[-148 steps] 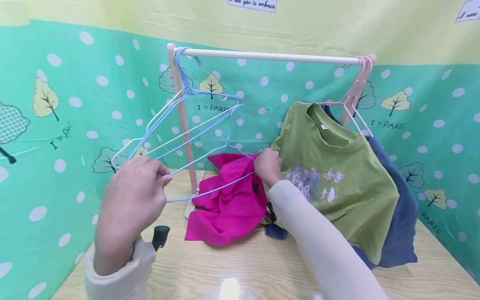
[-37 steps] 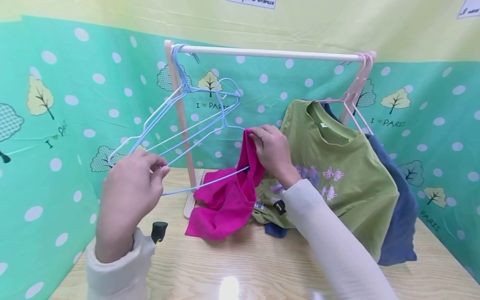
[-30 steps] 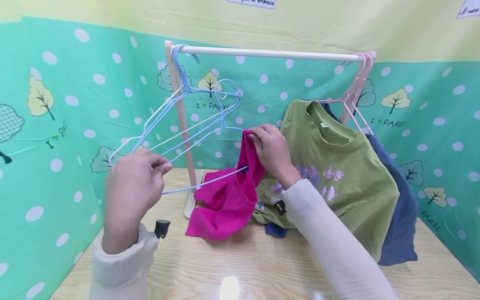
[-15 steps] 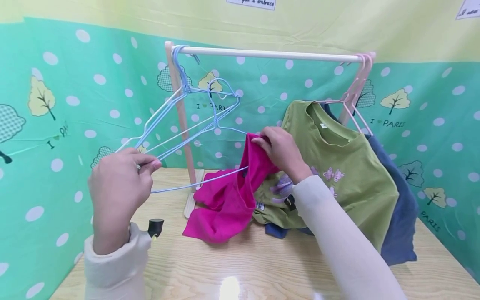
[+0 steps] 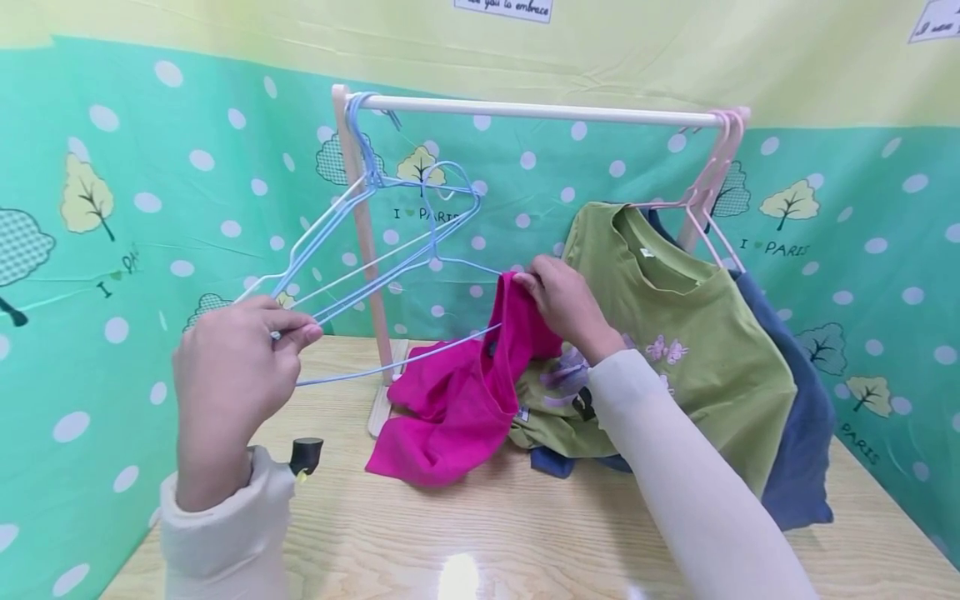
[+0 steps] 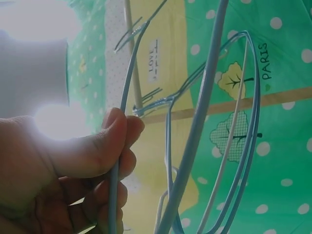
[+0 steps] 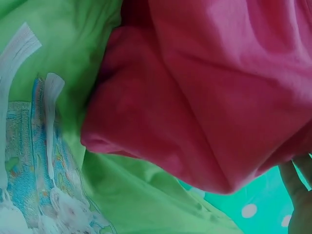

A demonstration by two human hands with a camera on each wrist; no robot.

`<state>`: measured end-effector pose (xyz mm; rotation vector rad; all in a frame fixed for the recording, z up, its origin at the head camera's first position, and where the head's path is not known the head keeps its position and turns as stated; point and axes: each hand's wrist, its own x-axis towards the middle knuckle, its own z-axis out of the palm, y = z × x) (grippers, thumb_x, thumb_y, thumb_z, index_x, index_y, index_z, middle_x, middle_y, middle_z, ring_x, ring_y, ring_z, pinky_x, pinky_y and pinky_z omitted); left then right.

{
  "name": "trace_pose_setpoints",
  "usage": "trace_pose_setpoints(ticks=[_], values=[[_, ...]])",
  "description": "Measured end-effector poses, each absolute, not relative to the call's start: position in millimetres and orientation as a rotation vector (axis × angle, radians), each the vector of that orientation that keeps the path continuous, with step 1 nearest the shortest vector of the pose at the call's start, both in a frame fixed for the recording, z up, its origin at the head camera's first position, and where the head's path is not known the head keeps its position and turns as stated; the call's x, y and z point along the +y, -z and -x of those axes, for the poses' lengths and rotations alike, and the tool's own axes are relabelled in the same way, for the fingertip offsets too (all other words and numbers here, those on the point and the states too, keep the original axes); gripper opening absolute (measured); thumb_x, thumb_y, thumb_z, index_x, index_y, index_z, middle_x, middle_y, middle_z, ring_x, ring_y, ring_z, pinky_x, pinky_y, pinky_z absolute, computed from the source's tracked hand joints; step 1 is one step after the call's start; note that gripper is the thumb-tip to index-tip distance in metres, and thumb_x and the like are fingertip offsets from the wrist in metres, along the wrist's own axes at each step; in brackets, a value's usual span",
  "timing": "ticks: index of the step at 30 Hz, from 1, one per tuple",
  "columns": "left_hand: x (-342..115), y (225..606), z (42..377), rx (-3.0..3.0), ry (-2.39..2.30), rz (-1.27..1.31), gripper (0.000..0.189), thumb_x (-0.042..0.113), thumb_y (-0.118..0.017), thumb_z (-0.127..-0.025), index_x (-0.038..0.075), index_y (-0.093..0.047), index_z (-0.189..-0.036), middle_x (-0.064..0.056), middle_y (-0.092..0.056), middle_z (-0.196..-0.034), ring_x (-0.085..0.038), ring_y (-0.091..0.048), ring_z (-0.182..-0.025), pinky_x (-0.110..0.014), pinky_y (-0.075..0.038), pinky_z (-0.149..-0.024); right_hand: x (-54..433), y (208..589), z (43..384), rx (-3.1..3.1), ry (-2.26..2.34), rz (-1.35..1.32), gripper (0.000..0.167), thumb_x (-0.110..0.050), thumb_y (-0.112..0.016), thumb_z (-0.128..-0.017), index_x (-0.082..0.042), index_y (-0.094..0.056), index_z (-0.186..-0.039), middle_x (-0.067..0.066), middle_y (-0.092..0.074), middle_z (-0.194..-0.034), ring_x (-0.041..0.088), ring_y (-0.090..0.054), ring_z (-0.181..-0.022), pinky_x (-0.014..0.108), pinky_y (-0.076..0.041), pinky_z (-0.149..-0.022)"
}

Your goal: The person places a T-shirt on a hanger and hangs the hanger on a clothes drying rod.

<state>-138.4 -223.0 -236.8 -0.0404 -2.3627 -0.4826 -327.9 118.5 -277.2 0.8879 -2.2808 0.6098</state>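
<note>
My left hand (image 5: 236, 375) pinches the left arm of a blue wire hanger (image 6: 127, 73) between thumb and fingers. The hanger's hook stands free above, hung on nothing. My right hand (image 5: 566, 304) pinches the raised edge of a bright pink garment (image 5: 450, 425), drawn over the hanger's right end. That end is hidden inside the cloth. The garment's lower part lies crumpled on the table. In the right wrist view the pink cloth (image 7: 195, 97) fills much of the picture, with fingers (image 7: 295, 187) at its lower right edge.
A rack with a white rail (image 5: 525, 107) stands behind. Several empty hangers (image 5: 330, 217) hang at its left. A green T-shirt (image 5: 675, 375) and a blue garment (image 5: 806, 433) hang at its right from pink hangers (image 5: 708, 179). The wooden table (image 5: 420, 542) lies in front.
Since the earliest frame, the right hand has lifted the pink garment's edge over the hanger's right end, and the hook has come upright. Over the last second both hands moved slightly apart.
</note>
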Motion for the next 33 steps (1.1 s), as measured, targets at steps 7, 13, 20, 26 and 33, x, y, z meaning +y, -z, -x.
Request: trace_pose_setpoints(ticks=[7,13,20,26,33], values=[[-222.8,236.3,141.9,-2.351,0.51,-0.036,0.014,0.02,-0.078,-0.089,0.011,-0.083,-0.098,-0.006,-0.077,-0.096,-0.032,-0.057,-0.063,-0.037,-0.031,-0.048,113.7,283.0,323.5,-2.288,-0.61,-0.936,0.022,-0.018,-0.059,-0.105,0.001,-0.062,-0.115,0.016,-0.065,-0.102,0.031,-0.062,-0.097,0.044,-0.053,-0.09],[-221.8,236.5,143.1,-2.366,0.487,-0.068,0.015,0.02,-0.075,-0.09,0.011,-0.083,-0.099,-0.006,-0.077,-0.098,-0.036,-0.06,-0.069,-0.037,-0.032,-0.048,114.7,287.3,322.8,-2.267,-0.416,-1.045,0.017,-0.009,-0.058,-0.105,0.003,-0.06,-0.118,0.016,-0.066,-0.103,0.032,-0.063,-0.104,0.043,-0.054,-0.095],[-211.3,241.2,147.3,-2.378,0.419,0.009,0.014,0.018,-0.078,-0.088,0.013,-0.084,-0.098,-0.003,-0.073,-0.085,-0.028,-0.058,-0.059,-0.033,-0.031,-0.043,111.5,279.7,317.1,-2.316,-0.363,-1.041,0.009,-0.004,-0.056,-0.104,0.002,-0.063,-0.106,0.014,-0.067,-0.091,0.031,-0.067,-0.09,0.041,-0.058,-0.085],[-191.9,245.3,153.3,-2.345,0.4,0.102,0.01,0.014,-0.079,-0.086,0.011,-0.084,-0.095,-0.004,-0.073,-0.082,-0.03,-0.062,-0.062,-0.033,-0.034,-0.041,100.3,265.4,309.4,-2.312,-0.62,-1.136,0.012,-0.006,-0.057,-0.105,0.001,-0.066,-0.108,0.012,-0.068,-0.091,0.027,-0.068,-0.085,0.04,-0.057,-0.08],[-193.7,244.5,155.1,-2.341,0.404,0.106,0.009,0.016,-0.078,-0.087,0.013,-0.084,-0.094,-0.002,-0.074,-0.086,-0.03,-0.064,-0.065,-0.035,-0.035,-0.043,103.6,268.1,314.1,-2.132,-0.772,-0.956,0.021,-0.013,-0.071,-0.097,0.002,-0.067,-0.111,0.015,-0.07,-0.103,0.027,-0.067,-0.094,0.039,-0.057,-0.086]])
